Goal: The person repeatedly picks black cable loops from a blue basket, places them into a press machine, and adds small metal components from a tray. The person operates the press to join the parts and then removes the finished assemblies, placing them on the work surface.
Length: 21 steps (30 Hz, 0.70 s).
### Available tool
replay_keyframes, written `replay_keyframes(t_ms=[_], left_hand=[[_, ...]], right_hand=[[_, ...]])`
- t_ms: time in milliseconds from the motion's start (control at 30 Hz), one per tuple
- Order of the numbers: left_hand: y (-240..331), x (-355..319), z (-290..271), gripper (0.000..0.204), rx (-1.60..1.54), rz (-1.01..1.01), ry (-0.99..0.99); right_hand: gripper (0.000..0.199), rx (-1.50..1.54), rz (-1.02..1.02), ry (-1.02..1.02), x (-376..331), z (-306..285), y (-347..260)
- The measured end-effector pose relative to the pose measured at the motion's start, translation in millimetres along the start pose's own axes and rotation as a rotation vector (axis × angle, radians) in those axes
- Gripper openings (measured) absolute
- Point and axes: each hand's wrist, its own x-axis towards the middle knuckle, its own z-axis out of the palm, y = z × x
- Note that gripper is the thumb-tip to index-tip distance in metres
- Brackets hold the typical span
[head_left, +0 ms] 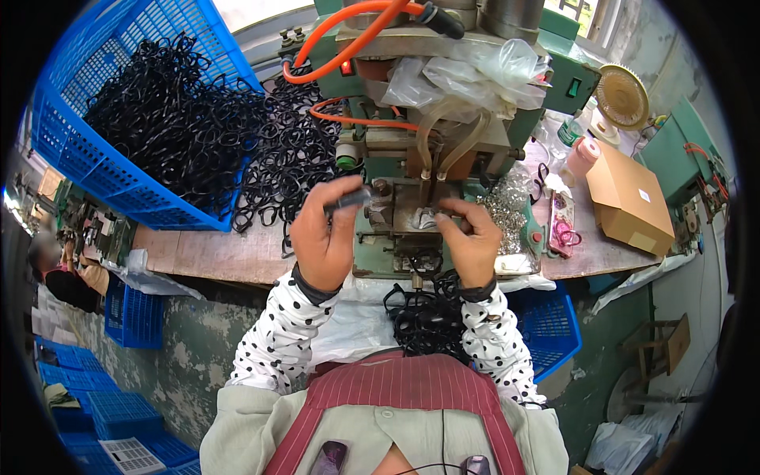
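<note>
My left hand (323,237) is raised left of the press fixture, thumb and fingers closed on a slim black piece (348,199) that is blurred. My right hand (475,241) is at the right side of the metal fixture (405,207), its thumb and index finger bent together beside a small shiny metal part (423,218). What those fingertips hold, if anything, is too small to make out. Two hoses (464,149) lead down to the fixture of the green machine (370,257). Below it, a heap of black looped pieces (427,321) lies by my lap.
At left, a tilted blue crate (119,190) spills black loops (273,150) over the table. Right of the fixture lies a pile of small shiny metal parts (511,202), with a cardboard box (629,198) farther right. Orange hoses (348,22) arch overhead. Another person (71,281) sits far left.
</note>
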Motion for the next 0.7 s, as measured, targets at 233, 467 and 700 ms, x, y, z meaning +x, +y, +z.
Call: replay_keyframes(t_ms=[233,467,700], left_hand=[[6,22,9,0.019,-0.257,-0.191,0.07],[1,-27,27,0.043,0.08,0.562,-0.314],[-23,-39,50,0.044,0.101,0.63,-0.508]], right_hand=[[0.05,0.285,0.23,0.046,3,22,-7],[0.053,0.305,0.187,0.018,6,19,5],[0.033,-0.642,0.022,0.317,22,-71,94]])
